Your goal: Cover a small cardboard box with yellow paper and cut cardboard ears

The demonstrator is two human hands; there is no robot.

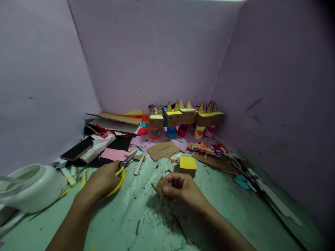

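My left hand (106,178) is closed on a pair of scissors (120,172) with yellow handles, low over the table, blades pointing away to the right. Between the thumb and fingers of my right hand (181,188) is a small piece of brown cardboard (161,184); the fingers hide part of it. Just behind that hand sits a small cardboard box (187,165) with a yellow top. A flat cardboard sheet (162,150) lies farther back, and a narrow pale strip (139,165) rests right of the scissors.
Several cardboard cat-eared figures (173,120) on coloured tubes stand at the back. Stacked cardboard and paper (115,120) lie back left. A white pot (39,188) stands at left. A dark cable (272,205) runs along the right side. Scraps litter the green table (125,223).
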